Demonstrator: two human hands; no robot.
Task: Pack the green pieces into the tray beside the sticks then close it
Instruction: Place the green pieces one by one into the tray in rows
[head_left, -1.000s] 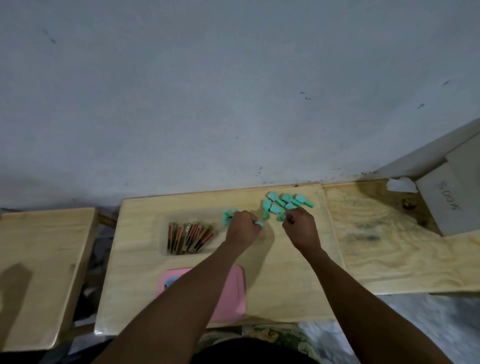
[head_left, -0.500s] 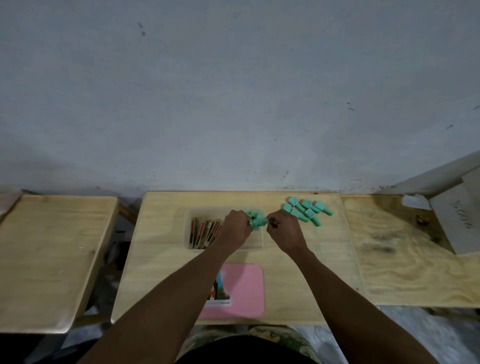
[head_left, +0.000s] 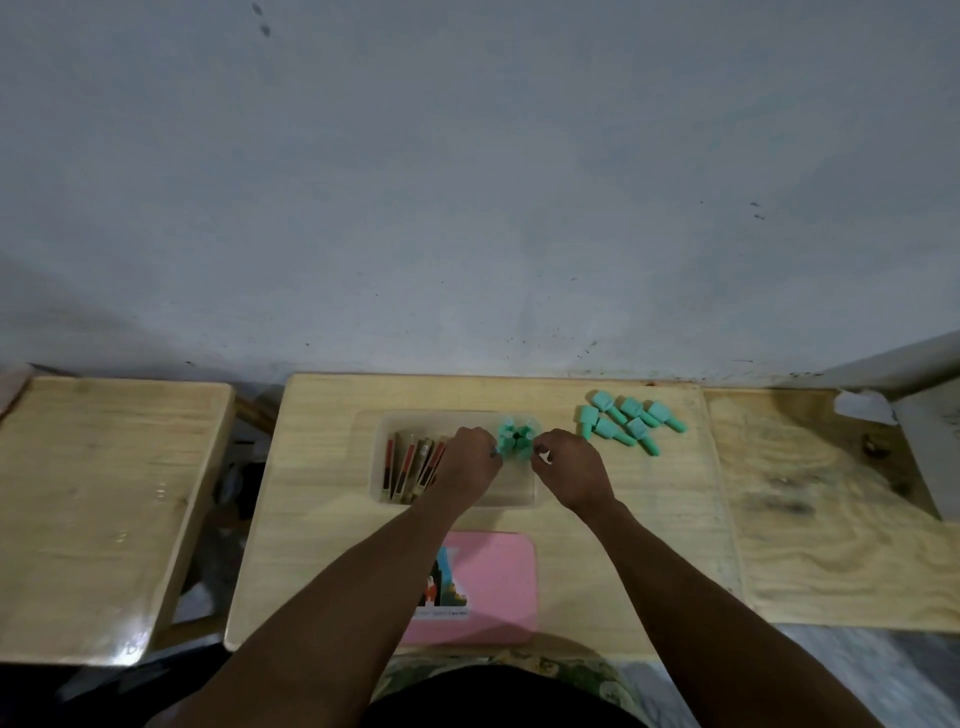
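Observation:
A clear plastic tray sits on the middle wooden table. Brown and red sticks lie in its left part. A small cluster of green pieces stands in the tray's far right part. My left hand and my right hand are on either side of this cluster, curled fingertips pinching its edges. Several more green pieces lie in a pile on the table to the right of the tray. The pink lid lies flat near the table's front edge, partly under my left forearm.
A second wooden table stands to the left across a gap. A plywood board adjoins on the right, with crumpled white paper and a box edge at its far corner. A grey wall runs behind.
Both hands moved left from the green pile to the tray, carrying green pieces. These pieces now stand in the tray's right part between my fingertips. The camera view shifted too.

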